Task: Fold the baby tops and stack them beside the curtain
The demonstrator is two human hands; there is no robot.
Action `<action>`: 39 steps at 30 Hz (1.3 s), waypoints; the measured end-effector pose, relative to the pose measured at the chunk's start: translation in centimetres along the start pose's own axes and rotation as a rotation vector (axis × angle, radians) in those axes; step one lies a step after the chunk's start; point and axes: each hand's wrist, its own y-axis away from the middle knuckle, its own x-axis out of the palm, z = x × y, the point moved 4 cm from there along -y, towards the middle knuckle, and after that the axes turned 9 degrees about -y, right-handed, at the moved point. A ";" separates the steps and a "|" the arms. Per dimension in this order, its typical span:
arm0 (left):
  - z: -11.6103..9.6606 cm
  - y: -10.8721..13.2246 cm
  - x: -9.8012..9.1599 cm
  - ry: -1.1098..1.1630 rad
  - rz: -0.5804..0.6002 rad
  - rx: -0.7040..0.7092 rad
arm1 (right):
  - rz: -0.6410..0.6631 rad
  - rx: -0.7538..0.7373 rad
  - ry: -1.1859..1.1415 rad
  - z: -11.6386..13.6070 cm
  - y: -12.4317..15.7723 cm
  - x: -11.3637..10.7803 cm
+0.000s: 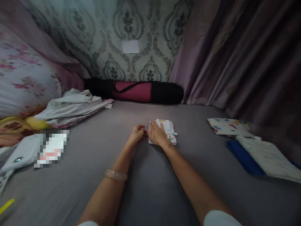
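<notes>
Two pale sleeves [221, 218] sit at the near edge, with both forearms extending away from them. At the left, a white device [23, 150] lies on the grey sheet [94, 150]; a crumpled cloth [72, 103] lies farther back. The left hand [138, 133], its forearm carrying a bangle [116, 175], is positioned just left of the folded cloth [168, 127]. Its fingers are curled; whether they grip the cloth's edge cannot be determined. The right hand [157, 133] lies flat on the cloth's left part, palm down, fingers extended and grasping nothing. The folded cloth lies under and to the right of these fingers, so the right hand is nearer. Its outline is roughly square; no clear long axis is distinguishable. Its right edge, bearing a small tag [175, 134], is uncovered. Grey sheet extends from that edge to a patterned cloth [231, 126] and a blue cloth [245, 157] at the right, and on the far side to a long bag [134, 91].
</notes>
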 end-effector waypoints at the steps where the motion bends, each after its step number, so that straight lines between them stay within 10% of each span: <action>1: 0.0 -0.1 0.2 -0.029 0.019 0.010 | 0.023 0.016 -0.017 0.1 0.0 -0.2; 14: 0.9 -0.6 1.8 -0.165 0.194 0.040 | -0.225 0.522 -0.050 -4.9 4.6 -9.8; 30: 0.1 2.4 4.5 0.061 0.376 -0.191 | -0.115 0.382 -0.007 -3.1 5.5 -7.3; 39: -0.1 3.7 5.4 0.036 0.261 -0.102 | -0.118 0.379 -0.263 -2.8 5.2 -6.4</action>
